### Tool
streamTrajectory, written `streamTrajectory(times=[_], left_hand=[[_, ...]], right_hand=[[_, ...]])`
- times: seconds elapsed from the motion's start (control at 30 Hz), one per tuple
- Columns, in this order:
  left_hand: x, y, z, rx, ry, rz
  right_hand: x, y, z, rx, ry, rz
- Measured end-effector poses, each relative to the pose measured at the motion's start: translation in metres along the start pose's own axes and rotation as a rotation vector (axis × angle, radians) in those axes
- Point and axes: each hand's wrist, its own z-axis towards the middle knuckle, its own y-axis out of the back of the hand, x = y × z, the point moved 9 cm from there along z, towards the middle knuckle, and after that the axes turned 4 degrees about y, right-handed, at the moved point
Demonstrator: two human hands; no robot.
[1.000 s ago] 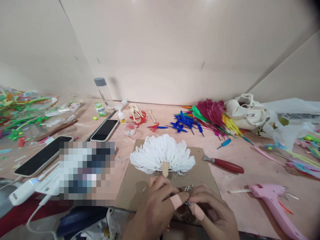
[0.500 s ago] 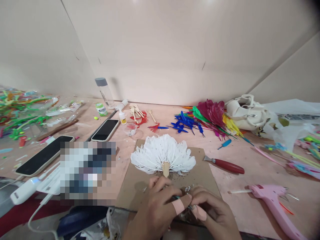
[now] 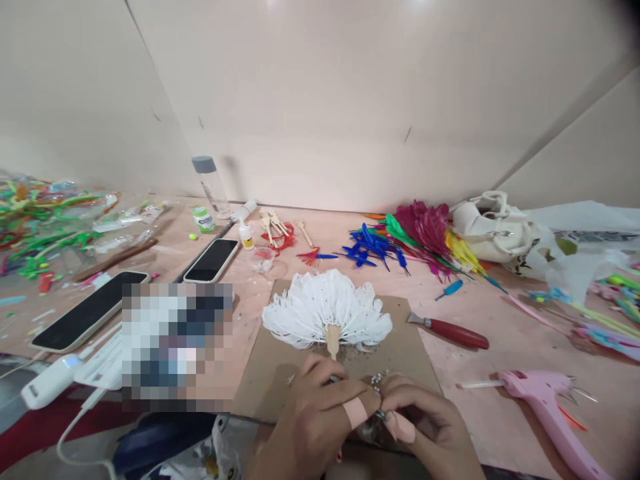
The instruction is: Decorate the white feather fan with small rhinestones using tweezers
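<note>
At a pink table point(image 3: 470, 427) against a pale wall point(image 3: 310, 100), the hands point(image 3: 320, 417) point(image 3: 425, 417) pinch a small shiny piece point(image 3: 381, 414).

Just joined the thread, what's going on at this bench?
A person's left hand and right hand meet fingertip to fingertip around a small shiny piece, mostly covered, so I can't tell what it is. Just beyond them, a white feather fan lies untouched on a cardboard sheet, near some small silvery beads. A red-handled blade and pink glue gun lie to the right, both unheld.
</note>
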Motion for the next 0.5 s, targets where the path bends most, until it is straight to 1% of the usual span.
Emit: streamTrajectory(times=[0.1, 0.2, 0.27, 0.37, 0.5], left_hand=[[0.001, 0.002, 0.000, -0.017, 0.005, -0.033], [0.004, 0.006, -0.001, -0.024, 0.031, -0.080], [0.007, 0.007, -0.003, -0.022, 0.053, -0.108], [0.013, 0.011, -0.006, -0.061, 0.079, -0.176], [0.023, 0.018, -0.009, -0.112, 0.173, -0.219]], right_hand=[[0.007, -0.004, 0.003, 0.047, 0.028, -0.022], [0.011, 0.000, 0.004, 0.004, 0.045, -0.022], [0.011, 0.000, 0.003, -0.001, 0.046, -0.021], [0.015, -0.001, 0.003, 0.003, 0.078, -0.051], [0.035, 0.007, 0.002, -0.097, 0.187, -0.188]])
